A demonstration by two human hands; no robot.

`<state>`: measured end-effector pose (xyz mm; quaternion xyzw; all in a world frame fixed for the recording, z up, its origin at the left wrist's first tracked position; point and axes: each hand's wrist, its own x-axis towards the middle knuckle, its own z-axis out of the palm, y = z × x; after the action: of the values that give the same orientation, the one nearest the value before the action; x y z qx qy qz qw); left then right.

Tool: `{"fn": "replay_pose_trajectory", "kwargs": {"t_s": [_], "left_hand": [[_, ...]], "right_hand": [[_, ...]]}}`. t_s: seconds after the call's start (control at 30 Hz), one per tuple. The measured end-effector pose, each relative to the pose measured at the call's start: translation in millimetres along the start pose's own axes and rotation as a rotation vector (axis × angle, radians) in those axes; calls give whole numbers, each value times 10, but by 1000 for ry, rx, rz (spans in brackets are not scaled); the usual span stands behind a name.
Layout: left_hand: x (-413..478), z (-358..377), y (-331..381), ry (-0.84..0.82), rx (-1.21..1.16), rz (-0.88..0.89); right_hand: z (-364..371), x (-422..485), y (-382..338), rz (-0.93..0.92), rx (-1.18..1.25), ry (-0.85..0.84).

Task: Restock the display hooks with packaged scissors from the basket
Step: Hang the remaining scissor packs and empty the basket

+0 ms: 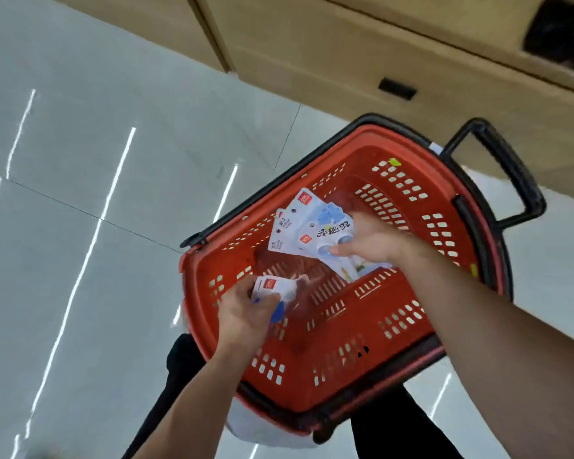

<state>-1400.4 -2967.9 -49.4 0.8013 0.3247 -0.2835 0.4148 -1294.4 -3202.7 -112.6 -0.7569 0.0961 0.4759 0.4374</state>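
While clutching fanned scissor packs in right hand, one pack in left hand, over basket: seemingly gathering only, hanging left to do.

The basket lies between the person's legs and the cabinet behind it, its pull handle at the far right. Inside it, the right hand holds a fan of scissor packs; the left hand, over the near-left wall, holds a single pack

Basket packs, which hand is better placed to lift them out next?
Probably right. The right hand grips the fanned packs inside the basket; the left hand holds one pack at the rim.
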Motion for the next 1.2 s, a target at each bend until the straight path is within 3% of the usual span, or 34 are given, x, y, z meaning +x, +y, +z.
{"fn": "replay_pose_trajectory", "kwargs": {"t_s": [0.33,0.67,0.9,1.2], "left_hand": [[-1351,-1482,1601,-112,25,291],[-2669,-2989,3287,-315,-82,605],[-3052,-3501,3946,-216,-295,708],[-3239,-3798,4398,-178,-416,794]], "right_hand": [[-373,-2461,-1196,-112,529,136],[-718,-4112,-2789,-404,890,92],[-842,-4676,-3659,-543,934,193],[-856,-4912,-4172,-608,896,147]]}}
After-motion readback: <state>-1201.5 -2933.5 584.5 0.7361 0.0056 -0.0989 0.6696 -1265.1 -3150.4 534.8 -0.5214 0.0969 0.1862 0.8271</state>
